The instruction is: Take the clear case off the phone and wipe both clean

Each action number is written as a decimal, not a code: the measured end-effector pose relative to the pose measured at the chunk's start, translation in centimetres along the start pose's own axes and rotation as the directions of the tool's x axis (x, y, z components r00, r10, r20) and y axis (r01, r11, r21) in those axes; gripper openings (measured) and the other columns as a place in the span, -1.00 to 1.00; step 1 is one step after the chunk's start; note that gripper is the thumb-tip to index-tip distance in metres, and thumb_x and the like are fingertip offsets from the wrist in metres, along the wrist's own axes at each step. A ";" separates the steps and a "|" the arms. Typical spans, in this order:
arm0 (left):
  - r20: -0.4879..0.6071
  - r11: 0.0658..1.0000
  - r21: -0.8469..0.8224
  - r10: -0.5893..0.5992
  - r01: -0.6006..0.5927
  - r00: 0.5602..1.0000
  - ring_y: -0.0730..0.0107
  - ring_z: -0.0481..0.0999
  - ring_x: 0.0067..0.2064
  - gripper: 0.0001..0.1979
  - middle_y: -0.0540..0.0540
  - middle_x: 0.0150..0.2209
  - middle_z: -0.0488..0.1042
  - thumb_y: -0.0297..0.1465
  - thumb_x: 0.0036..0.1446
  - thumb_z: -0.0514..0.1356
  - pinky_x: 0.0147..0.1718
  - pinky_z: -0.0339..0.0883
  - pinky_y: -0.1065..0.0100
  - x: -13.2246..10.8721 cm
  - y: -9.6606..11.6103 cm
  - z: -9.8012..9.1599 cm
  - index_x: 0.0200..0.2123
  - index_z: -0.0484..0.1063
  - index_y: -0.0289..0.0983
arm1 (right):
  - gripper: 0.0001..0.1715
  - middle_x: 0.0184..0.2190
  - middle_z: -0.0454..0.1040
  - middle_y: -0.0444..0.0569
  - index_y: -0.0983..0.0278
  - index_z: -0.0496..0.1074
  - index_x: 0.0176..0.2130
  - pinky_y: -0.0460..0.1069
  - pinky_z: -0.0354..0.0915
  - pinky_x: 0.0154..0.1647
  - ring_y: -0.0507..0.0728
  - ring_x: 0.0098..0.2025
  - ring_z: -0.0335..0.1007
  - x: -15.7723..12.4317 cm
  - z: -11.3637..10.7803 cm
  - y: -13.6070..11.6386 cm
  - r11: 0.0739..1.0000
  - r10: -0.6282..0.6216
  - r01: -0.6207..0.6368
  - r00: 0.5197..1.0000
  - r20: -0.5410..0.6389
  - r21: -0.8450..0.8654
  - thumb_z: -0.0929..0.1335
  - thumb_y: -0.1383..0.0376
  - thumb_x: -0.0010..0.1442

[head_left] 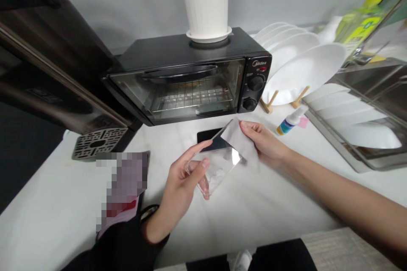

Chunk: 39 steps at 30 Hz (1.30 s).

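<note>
My left hand (184,180) grips a clear phone case (219,169) by its near left end, thumb on top and fingers along the edge and underneath. The case is tilted above the white counter. In my right hand (265,144) is a thin grey cleaning cloth (238,137) with a zigzag edge, pinched between thumb and fingers. The cloth folds over the far right end of the case and touches it. Behind them a black phone (205,136) lies on the counter, partly covered by the case and cloth. A small spray bottle (291,121) stands right of my right hand.
A black toaster oven (190,80) with a white pot (206,4) on top stands behind. At right are white plates (305,67) in a wooden rack and a sink (333,135) holding more plates. A dark machine (57,72) and a partly pixelated flat object (127,186) are at left.
</note>
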<state>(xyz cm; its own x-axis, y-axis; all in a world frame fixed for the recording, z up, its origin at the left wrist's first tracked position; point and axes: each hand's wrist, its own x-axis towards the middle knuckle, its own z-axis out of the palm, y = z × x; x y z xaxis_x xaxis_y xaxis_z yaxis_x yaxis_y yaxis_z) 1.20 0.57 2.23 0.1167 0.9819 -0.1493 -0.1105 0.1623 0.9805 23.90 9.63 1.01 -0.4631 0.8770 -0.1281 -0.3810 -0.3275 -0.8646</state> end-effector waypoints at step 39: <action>0.013 0.985 0.156 0.073 -0.074 0.997 0.47 0.37 -0.62 -0.53 0.12 -0.66 0.42 -0.20 0.33 0.30 -0.56 0.32 0.46 0.2 0.1 0.0 0.23 0.42 -0.22 | -0.56 -0.31 0.70 -0.01 0.23 0.61 -0.20 0.04 0.56 -0.20 0.18 -0.30 0.65 0.3 -0.8 -0.2 0.989 0.113 -0.122 0.988 0.108 0.088 0.58 -0.05 0.13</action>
<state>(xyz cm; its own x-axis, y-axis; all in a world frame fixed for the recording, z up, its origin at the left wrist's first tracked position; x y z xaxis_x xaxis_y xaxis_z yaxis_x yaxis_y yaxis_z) 1.26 0.78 2.32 0.1209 0.9898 -0.0758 0.0361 0.0720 0.9968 24.48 10.24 0.75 -0.5864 0.7917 -0.1716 -0.3903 -0.4618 -0.7965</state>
